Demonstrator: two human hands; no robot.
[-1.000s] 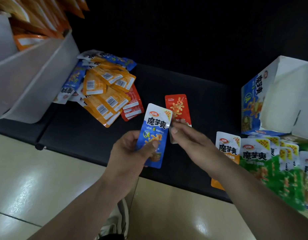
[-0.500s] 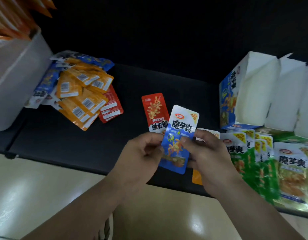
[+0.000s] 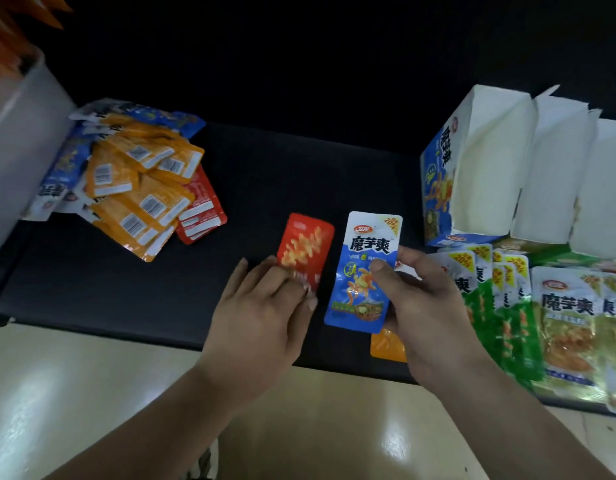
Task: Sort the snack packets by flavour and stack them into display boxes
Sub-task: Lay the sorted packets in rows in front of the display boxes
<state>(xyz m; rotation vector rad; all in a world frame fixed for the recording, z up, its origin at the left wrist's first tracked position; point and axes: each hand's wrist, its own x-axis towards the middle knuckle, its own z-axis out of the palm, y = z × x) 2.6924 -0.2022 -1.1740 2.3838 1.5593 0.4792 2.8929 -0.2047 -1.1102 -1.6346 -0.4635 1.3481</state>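
Head view: the right hand (image 3: 420, 303) pinches a shiny blue foil snack packet (image 3: 363, 244) in its fingers (image 3: 386, 280), just beside the blue-and-white card display box (image 3: 441, 174). Farther from that box, the left hand (image 3: 261, 306) touches a blurry red foil packet (image 3: 306, 244); grip or not, I cannot tell. Slippery foil might slide out and mix flavours.
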